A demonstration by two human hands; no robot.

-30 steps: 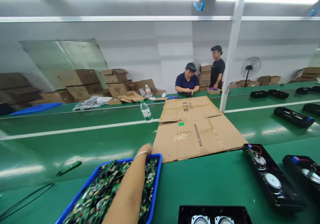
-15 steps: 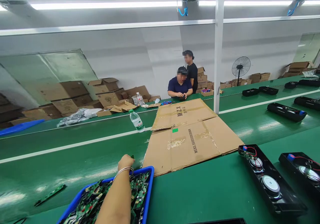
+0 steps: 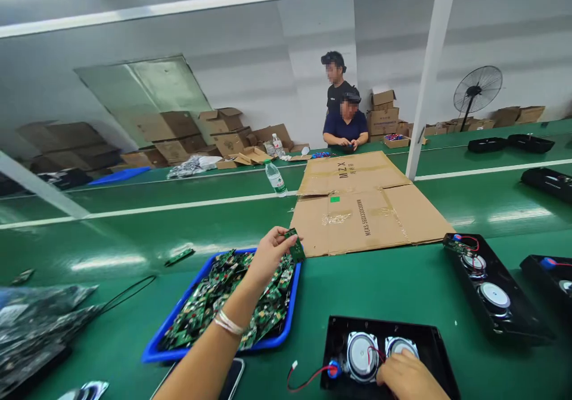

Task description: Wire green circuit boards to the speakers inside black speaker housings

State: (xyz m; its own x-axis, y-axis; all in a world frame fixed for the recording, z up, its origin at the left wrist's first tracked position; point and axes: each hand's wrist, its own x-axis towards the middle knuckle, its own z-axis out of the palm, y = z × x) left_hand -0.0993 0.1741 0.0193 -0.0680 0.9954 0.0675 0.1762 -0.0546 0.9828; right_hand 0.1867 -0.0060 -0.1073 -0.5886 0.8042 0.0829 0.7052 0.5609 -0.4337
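Note:
My left hand [image 3: 273, 251] pinches a small green circuit board [image 3: 295, 246] between thumb and fingers. It is above the far right corner of a blue tray [image 3: 294, 313] heaped with similar circuit boards [image 3: 214, 304]. My right hand [image 3: 409, 376] lies over a black speaker housing [image 3: 429, 337], its fingers curled at the two round speakers [image 3: 361, 355]. Red wires lead towards those fingers, but whatever they hold is hidden. From the housing's left end, a red and black lead with a white plug [image 3: 294, 365] trails onto the green bench.
Flattened cardboard [image 3: 353, 209] covers part of the bench ahead, beside a water bottle [image 3: 276, 178]. Another speaker housing [image 3: 487, 287] lies to the right. A phone [image 3: 235, 376] sits by the tray, and plastic bags [image 3: 40, 328] lie left. Two people [image 3: 344, 117] are across the bench.
My left hand has lifted the circuit board up from beyond the tray. The view has shifted, bringing my right hand and the nearest speaker housing into sight.

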